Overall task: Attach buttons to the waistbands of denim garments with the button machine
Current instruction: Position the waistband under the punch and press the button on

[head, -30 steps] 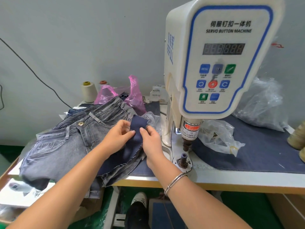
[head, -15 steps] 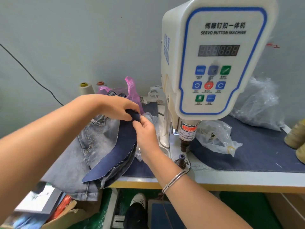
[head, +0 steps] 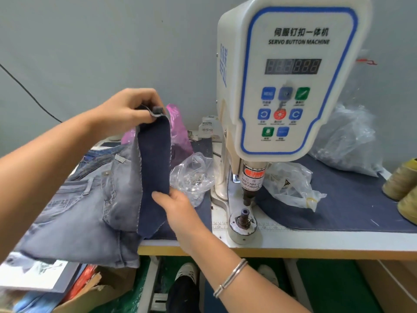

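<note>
At nine o'clock of button machine (head: 291, 82), left hand (head: 126, 109) pinches dark denim strip (head: 154, 168) by top end, lifted off bench (head: 316, 240). Right hand (head: 178, 211), fingers curled, grips lower edge. Best next: keep strip taut, guide waistband flat over lower die (head: 243, 219), fingers away from punch.

One button machine (head: 291, 82). Two hands: left (head: 128, 109), right (head: 178, 206). One dark blue denim strip (head: 154, 168), one grey jeans (head: 74, 211). Three clear plastic bags (head: 193, 177), one pink bag (head: 179, 129). Two thread cones (head: 399, 179). One bracelet (head: 230, 277).
</note>
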Action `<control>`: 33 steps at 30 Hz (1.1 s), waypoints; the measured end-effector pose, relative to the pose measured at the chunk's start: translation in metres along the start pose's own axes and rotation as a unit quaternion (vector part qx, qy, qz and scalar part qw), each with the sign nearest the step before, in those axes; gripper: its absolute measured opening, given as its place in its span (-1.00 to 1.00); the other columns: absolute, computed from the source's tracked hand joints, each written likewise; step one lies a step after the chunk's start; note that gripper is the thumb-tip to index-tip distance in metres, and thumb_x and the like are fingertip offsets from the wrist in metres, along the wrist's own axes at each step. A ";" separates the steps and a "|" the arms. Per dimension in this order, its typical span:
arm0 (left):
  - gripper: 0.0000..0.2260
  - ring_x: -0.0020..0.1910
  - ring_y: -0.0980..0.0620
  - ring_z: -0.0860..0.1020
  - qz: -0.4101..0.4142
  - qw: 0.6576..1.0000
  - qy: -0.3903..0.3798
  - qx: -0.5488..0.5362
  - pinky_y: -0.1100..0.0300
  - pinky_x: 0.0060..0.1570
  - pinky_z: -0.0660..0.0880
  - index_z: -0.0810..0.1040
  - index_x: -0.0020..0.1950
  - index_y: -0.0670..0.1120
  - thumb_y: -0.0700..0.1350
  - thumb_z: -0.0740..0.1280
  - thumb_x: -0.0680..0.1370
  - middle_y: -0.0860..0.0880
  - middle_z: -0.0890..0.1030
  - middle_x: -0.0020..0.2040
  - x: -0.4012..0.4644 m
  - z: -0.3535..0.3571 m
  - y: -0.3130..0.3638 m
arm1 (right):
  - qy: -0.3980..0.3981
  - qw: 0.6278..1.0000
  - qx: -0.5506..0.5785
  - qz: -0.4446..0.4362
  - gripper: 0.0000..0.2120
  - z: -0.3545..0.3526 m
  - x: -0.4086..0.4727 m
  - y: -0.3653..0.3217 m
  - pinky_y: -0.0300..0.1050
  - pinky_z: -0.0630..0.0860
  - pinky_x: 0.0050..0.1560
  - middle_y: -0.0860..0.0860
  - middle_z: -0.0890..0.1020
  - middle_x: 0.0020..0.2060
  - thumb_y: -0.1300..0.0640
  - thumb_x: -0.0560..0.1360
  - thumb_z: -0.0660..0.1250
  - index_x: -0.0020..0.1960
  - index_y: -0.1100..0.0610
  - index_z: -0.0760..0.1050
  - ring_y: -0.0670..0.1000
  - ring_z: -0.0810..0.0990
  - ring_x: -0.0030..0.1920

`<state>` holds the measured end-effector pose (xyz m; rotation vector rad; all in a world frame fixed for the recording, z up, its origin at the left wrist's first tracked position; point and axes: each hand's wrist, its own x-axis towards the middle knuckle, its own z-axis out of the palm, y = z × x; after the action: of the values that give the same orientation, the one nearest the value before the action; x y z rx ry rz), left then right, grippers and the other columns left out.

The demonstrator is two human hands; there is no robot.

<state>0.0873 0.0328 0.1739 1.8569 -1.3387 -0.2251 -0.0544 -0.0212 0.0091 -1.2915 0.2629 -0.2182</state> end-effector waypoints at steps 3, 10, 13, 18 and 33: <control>-0.74 -0.21 0.17 0.46 0.019 0.997 0.038 -0.062 0.38 -0.18 0.38 0.52 -0.01 -0.11 -0.37 0.24 0.39 -0.01 0.53 -0.18 -0.004 -0.011 0.008 | -0.041 0.992 0.114 -0.035 -0.80 -0.010 -0.017 -0.024 -0.23 0.57 -0.09 -0.01 0.69 -0.18 0.26 0.60 0.17 -0.04 0.10 0.57 -0.05 0.65 -0.14; -0.75 -0.24 0.20 0.56 0.009 0.984 -0.033 -0.176 0.41 -0.22 0.48 0.51 -0.02 -0.13 -0.44 0.20 0.49 0.10 0.63 -0.23 -0.026 -0.004 0.013 | -0.046 0.979 0.123 -0.153 -0.86 -0.048 -0.070 -0.067 -0.06 0.50 -0.02 0.05 0.66 -0.22 0.12 0.31 0.34 -0.17 0.07 0.66 0.03 0.61 -0.13; -0.85 -0.21 0.11 0.55 -0.028 0.977 -0.092 -0.192 0.36 -0.21 0.51 0.54 -0.01 -0.16 -0.33 0.34 0.46 -0.04 0.60 -0.17 -0.039 0.011 0.003 | -0.077 0.983 0.102 -0.133 -0.81 -0.073 -0.090 -0.067 -0.14 0.52 -0.11 0.04 0.66 -0.26 0.08 0.25 0.35 -0.17 0.07 0.66 0.01 0.62 -0.19; -0.84 -0.35 0.14 0.53 -0.097 0.956 -0.221 -0.167 0.37 -0.31 0.46 0.59 -0.25 0.03 -0.20 0.48 0.44 0.01 0.57 -0.33 -0.050 0.048 -0.013 | -0.108 0.988 0.103 -0.043 -0.69 -0.131 -0.108 -0.062 -0.21 0.55 -0.23 0.07 0.68 -0.29 0.15 0.08 0.46 -0.17 0.14 0.69 -0.01 0.65 -0.29; -0.80 -0.12 0.08 0.64 -0.035 0.785 -0.308 -0.537 0.27 -0.10 0.54 0.61 0.04 -0.07 -0.18 0.47 0.43 0.00 0.66 -0.09 -0.081 0.166 -0.006 | -0.074 0.971 0.220 -0.061 -0.64 -0.200 -0.132 -0.054 0.09 0.45 0.22 0.40 0.55 0.12 0.32 0.51 0.12 0.21 0.53 0.39 0.29 0.55 0.15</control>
<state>-0.0359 0.0183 0.0370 0.8285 -1.1097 -1.4127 -0.2431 -0.1785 0.0201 -0.8779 0.0030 -0.2652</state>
